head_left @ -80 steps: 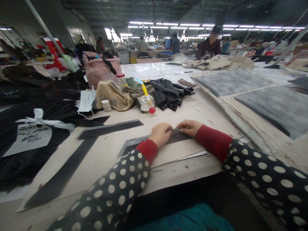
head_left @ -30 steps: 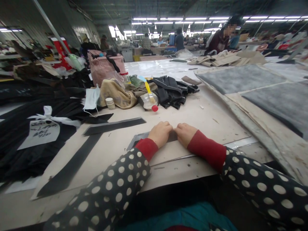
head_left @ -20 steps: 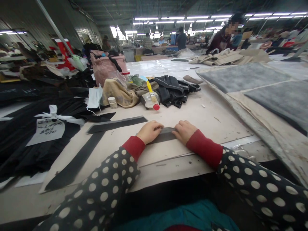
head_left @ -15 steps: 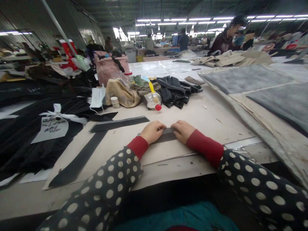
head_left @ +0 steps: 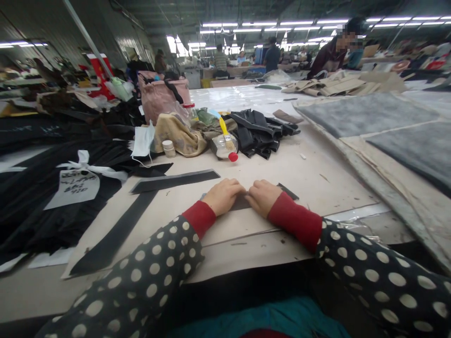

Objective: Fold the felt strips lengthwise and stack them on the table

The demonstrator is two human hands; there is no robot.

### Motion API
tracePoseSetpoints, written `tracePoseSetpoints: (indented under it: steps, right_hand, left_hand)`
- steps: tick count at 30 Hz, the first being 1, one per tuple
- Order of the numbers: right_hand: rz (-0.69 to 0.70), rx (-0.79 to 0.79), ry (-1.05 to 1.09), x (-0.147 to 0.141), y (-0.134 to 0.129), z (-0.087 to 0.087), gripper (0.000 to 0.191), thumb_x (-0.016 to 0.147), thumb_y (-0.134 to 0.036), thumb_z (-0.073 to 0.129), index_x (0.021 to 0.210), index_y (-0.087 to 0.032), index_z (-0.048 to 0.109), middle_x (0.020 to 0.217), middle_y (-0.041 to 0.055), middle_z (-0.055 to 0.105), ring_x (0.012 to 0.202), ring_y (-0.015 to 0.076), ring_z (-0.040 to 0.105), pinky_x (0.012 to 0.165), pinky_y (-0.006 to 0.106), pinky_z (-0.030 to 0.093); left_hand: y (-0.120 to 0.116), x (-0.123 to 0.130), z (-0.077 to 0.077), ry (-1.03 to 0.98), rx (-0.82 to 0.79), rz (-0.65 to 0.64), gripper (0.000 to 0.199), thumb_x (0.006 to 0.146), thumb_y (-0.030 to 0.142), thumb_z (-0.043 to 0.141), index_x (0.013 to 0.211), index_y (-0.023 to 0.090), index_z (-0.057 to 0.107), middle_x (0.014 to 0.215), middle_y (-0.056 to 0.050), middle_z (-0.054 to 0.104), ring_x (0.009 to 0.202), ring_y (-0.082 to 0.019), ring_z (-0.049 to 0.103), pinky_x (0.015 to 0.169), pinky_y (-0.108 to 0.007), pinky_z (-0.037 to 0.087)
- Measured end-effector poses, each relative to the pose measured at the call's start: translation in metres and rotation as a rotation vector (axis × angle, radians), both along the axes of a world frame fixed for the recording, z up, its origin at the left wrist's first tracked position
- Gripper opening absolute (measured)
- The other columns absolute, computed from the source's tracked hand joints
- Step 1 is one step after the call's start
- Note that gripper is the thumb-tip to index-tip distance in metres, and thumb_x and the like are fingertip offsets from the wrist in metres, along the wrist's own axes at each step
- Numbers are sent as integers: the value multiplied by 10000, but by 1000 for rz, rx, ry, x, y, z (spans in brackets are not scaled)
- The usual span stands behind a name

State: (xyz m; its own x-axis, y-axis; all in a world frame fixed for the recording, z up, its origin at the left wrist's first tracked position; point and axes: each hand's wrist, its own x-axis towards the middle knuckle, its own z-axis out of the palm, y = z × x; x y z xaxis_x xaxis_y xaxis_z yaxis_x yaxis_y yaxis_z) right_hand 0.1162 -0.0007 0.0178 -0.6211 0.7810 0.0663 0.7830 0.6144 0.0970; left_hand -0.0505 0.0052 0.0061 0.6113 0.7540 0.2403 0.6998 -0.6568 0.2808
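Observation:
A dark grey fabric strip lies across the pale work board in front of me, mostly covered by my hands. My left hand has its fingers curled and pinched on the strip's far edge. Close beside it, fingertips nearly touching, my right hand also pinches that edge. One end of the strip shows past my right wrist. To the left, a dark strip with a lighter grey border lies across a longer black strip.
Behind the hands are a yellow-handled brush on a clear bottle with a red cap, a small white jar, and black folded pieces. Black fabric with a paper tag is piled left. Grey sheets lie right. A co-worker stands beyond.
My right hand has slid left along the strip until its fingertips almost meet my left hand's. The strip's right end now shows beyond my right hand. The view has shifted slightly.

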Motion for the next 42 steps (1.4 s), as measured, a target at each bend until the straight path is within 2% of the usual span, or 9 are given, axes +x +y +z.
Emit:
tracePoseSetpoints:
  steps: [6,10,13,19,23,26,30,36,42]
  right_hand:
    - [-68,-2,82,-6,4,-6,293,825,-337,414,886,-103,579,882,131,543,857,215,470,769,317,343]
    - [-20,-109,213,-9,9,-10,223,783,-196,455,955,-121,575,938,97,549,887,179,470,819,287,335]
    - [39,-165,278,-13,11,-9,298,725,-91,441,987,-133,577,955,78,552,899,159,477,825,258,340]
    - [74,-88,43,-25,1,-4,257,751,-105,400,888,-94,617,886,127,555,852,219,488,776,316,358]
    - [40,-45,-19,-34,-8,-1,306,826,-238,363,872,-85,624,859,161,554,849,255,490,729,346,369]
    - [5,-37,-3,-37,-7,-1,341,842,-294,352,871,-91,625,861,161,557,862,256,493,724,338,375]
    - [10,-39,63,-37,-1,-2,301,819,-290,400,903,-91,609,885,144,558,860,240,500,771,327,368]
    - [54,-173,210,-45,7,-3,321,712,-93,429,990,-134,584,929,90,557,882,175,502,792,256,361]
    - [104,-96,62,-54,-1,-1,233,750,-128,417,879,-111,611,868,118,553,849,212,494,755,302,360]
  left_hand:
    - [0,-22,2,-160,-168,144,251,749,139,450,946,174,601,912,-27,588,852,-130,533,822,-253,413]
    - [-3,-25,0,-222,-191,191,237,712,109,459,869,170,625,859,-14,601,809,-124,539,786,-243,425]
    - [-3,-22,-4,-235,-166,200,238,677,76,459,816,165,631,813,-9,599,787,-126,537,762,-242,429]
    - [-2,-23,-6,-141,-79,97,250,679,53,441,790,168,633,831,-25,577,846,-140,519,811,-262,409]
    - [-2,-37,-1,-139,-162,34,254,750,131,452,924,192,627,887,-30,573,883,-135,518,836,-256,401]
    - [-5,-52,3,-182,-252,103,280,758,196,477,1013,193,592,951,-30,579,903,-133,526,855,-254,397]
    - [-10,-58,5,-254,-292,204,257,745,188,478,968,175,605,956,-24,599,903,-136,537,858,-256,399]
    - [-10,-50,-2,-310,-288,298,226,667,83,493,829,160,630,842,-4,612,805,-125,551,789,-244,432]
    - [-8,-49,-3,-294,-238,241,214,647,38,475,737,146,635,783,-14,597,818,-133,543,811,-255,419]
